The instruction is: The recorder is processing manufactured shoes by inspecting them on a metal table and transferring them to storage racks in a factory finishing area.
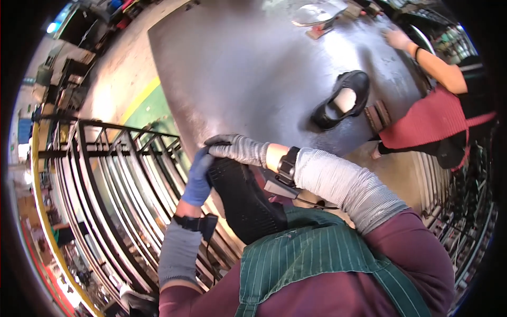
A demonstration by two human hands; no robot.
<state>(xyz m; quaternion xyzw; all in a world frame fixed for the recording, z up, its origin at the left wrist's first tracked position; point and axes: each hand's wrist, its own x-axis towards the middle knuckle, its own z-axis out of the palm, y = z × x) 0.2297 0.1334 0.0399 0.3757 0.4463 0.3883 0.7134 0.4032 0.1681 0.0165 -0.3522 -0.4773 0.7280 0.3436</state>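
A black shoe (241, 196) is held sole up in front of my green striped apron, its near end against the apron. My left hand (197, 178), in a blue glove, grips the shoe's far end from the left side. Across the top of that same end lies my right hand (238, 149), in a grey glove with dark fingertips, its fingers curled over the edge. The fingertips of both hands meet there, and the shoe hides part of the fingers. Another black shoe (344, 100) with a pale inside sits on the grey metal table (227, 68), opening up.
A black metal rack with long bars (113, 174) stands close on my left. To the right a co-worker in a red apron (428, 121) reaches over the table. A brown block (376, 115) lies beside the table shoe. A shiny metal tool (318, 18) is at the far edge.
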